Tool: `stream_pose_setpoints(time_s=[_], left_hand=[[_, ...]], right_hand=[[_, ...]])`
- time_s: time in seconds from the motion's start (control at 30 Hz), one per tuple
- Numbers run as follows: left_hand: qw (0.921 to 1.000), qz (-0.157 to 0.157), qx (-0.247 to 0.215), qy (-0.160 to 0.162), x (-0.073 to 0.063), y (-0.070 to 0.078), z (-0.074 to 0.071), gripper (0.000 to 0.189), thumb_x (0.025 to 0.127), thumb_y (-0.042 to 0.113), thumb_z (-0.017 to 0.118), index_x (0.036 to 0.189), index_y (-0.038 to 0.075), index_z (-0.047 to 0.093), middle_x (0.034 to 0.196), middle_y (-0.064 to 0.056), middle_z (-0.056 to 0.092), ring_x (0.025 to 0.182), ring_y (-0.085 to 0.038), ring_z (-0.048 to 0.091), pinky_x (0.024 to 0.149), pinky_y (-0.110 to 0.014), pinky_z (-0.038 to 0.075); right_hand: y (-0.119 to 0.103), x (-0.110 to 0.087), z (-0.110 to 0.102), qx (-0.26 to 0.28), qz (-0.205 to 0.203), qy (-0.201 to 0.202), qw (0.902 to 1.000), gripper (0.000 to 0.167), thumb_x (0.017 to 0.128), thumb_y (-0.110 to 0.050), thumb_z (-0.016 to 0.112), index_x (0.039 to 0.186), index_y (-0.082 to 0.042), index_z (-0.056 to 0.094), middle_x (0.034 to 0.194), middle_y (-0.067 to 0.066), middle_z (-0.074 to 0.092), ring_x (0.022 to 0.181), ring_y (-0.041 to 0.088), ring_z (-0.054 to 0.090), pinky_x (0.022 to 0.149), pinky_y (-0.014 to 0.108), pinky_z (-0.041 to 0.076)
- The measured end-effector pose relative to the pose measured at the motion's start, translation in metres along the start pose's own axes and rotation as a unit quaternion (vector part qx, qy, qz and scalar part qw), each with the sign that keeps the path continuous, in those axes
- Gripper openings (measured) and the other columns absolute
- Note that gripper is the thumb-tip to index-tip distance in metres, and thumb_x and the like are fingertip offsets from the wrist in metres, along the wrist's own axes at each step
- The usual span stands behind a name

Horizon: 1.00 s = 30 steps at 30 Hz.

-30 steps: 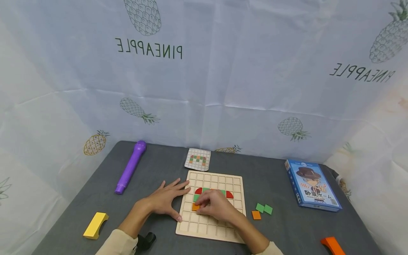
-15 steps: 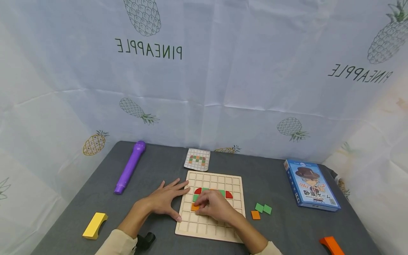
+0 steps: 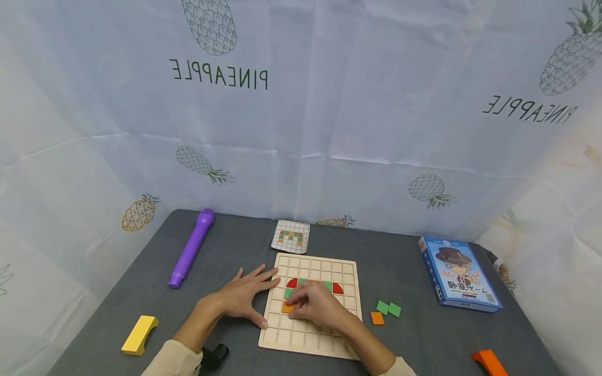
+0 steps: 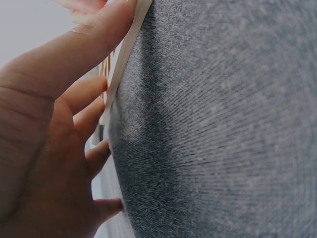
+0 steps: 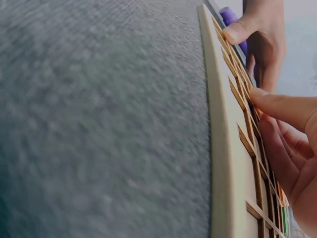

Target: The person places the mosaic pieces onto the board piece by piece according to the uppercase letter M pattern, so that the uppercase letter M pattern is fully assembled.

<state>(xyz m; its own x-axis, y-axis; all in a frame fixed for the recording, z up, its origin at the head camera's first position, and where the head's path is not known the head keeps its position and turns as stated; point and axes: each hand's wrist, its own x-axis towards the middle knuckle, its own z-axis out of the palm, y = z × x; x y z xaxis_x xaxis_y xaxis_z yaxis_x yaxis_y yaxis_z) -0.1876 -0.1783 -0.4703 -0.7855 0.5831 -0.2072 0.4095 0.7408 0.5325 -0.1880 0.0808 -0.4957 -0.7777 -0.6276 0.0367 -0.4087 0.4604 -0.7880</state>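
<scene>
A light wooden grid board (image 3: 301, 339) lies on the dark table in the head view. My left hand (image 3: 244, 296) spreads its fingers over the board's left edge; in the left wrist view the thumb (image 4: 99, 37) touches the rim. Over the board, my right hand (image 3: 320, 303) is curled, thumb and index finger at an orange square tile (image 3: 286, 308) in a left-hand cell. Above that tile sit a green tile (image 3: 288, 293) and a red quarter-round tile (image 3: 292, 283). Another red quarter-round tile (image 3: 337, 288) shows right of the knuckles, which hide part of the row.
A pattern card (image 3: 290, 236) lies behind the board. Right of it are two loose green tiles (image 3: 388, 308) and an orange one (image 3: 377, 318). Farther out lie a purple microphone-shaped stick (image 3: 192, 249), a yellow arch block (image 3: 140, 334), an orange arch block (image 3: 490, 361) and a blue game box (image 3: 461, 274).
</scene>
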Motion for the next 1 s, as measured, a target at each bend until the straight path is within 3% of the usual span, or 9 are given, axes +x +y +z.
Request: stream_pose_setpoints(time_s=[0.27,0.4,0.67,1.0], left_hand=[[1.0,0.0,0.003,-0.001,0.001,-0.001,0.0,0.108,0.07,0.056,0.088,0.158,0.017,0.041,0.171,-0.003,0.027,0.16,-0.041,0.016,0.116,-0.082,0.006],[1.0,-0.002,0.005,-0.003,0.002,-0.001,0.001,0.109,0.07,0.056,0.088,0.159,0.017,0.04,0.172,-0.003,0.025,0.161,-0.04,0.015,0.116,-0.082,0.005],[0.9999,-0.006,0.005,-0.007,0.001,0.001,0.0,0.109,0.07,0.055,0.088,0.159,0.016,0.039,0.173,-0.005,0.022,0.161,-0.041,0.015,0.117,-0.082,0.005],[1.0,0.001,0.006,-0.008,0.001,-0.002,0.001,0.108,0.071,0.054,0.088,0.159,0.017,0.038,0.173,-0.005,0.021,0.16,-0.041,0.015,0.117,-0.082,0.005]], right_hand=[[0.0,-0.005,-0.015,0.068,-0.017,-0.022,0.9973,0.025,0.087,-0.016,0.082,0.111,-0.011,0.078,0.101,0.007,0.073,0.083,0.0,0.065,0.076,0.019,0.056],[0.0,-0.008,-0.025,0.067,-0.015,-0.02,0.9974,0.03,0.088,-0.019,0.081,0.116,-0.009,0.077,0.108,0.009,0.073,0.088,0.006,0.068,0.077,0.021,0.057],[0.003,-0.021,-0.055,0.053,-0.013,-0.01,0.9985,0.035,0.087,-0.019,0.082,0.12,-0.007,0.075,0.115,0.013,0.073,0.098,0.032,0.065,0.074,0.022,0.056],[0.03,-0.054,-0.09,0.013,0.005,0.038,0.9992,0.036,0.089,-0.027,0.08,0.121,-0.012,0.074,0.121,0.01,0.071,0.098,0.028,0.06,0.073,0.024,0.054]])
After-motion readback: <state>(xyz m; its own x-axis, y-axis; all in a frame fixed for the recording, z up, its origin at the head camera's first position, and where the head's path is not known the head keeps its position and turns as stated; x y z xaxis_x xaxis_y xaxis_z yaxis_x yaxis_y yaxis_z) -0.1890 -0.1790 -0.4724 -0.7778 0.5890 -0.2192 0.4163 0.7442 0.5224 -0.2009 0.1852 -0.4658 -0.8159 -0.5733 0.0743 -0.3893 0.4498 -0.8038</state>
